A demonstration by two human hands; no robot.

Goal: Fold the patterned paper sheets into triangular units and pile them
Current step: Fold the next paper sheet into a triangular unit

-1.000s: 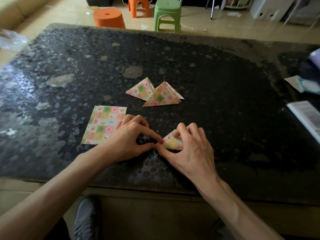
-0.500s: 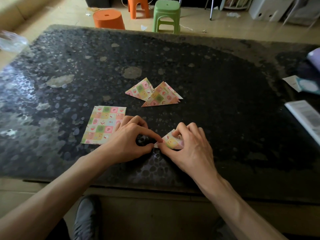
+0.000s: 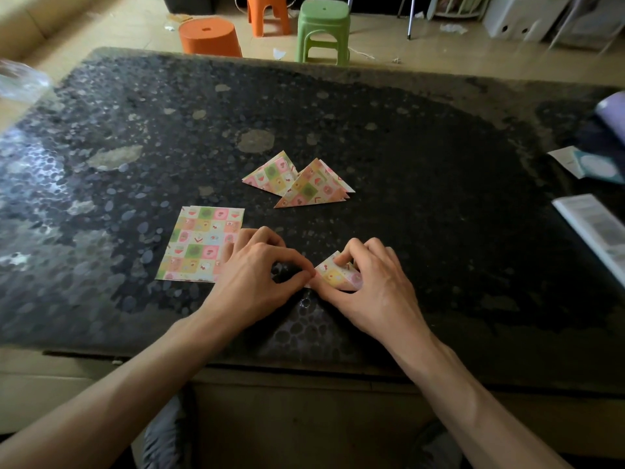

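Note:
A small, partly folded patterned paper piece (image 3: 336, 274) lies on the dark stone table (image 3: 422, 214) near its front edge. My left hand (image 3: 257, 275) pinches its left tip between thumb and forefinger. My right hand (image 3: 375, 282) curls over the piece and pinches its top and lower edges, hiding the right part. Flat unfolded patterned sheets (image 3: 199, 243) lie just left of my left hand. Behind my hands sits a pile of folded triangular units (image 3: 297, 181), overlapping one another.
A booklet (image 3: 595, 231) and a white-and-teal packet (image 3: 588, 164) lie at the table's right edge. A clear plastic thing (image 3: 20, 81) sits at the far left corner. Orange stools (image 3: 209, 37) and a green stool (image 3: 323, 28) stand on the floor beyond the table.
Both hands stay on the small folded piece with only slight finger shifts. The pile and flat sheets have not moved.

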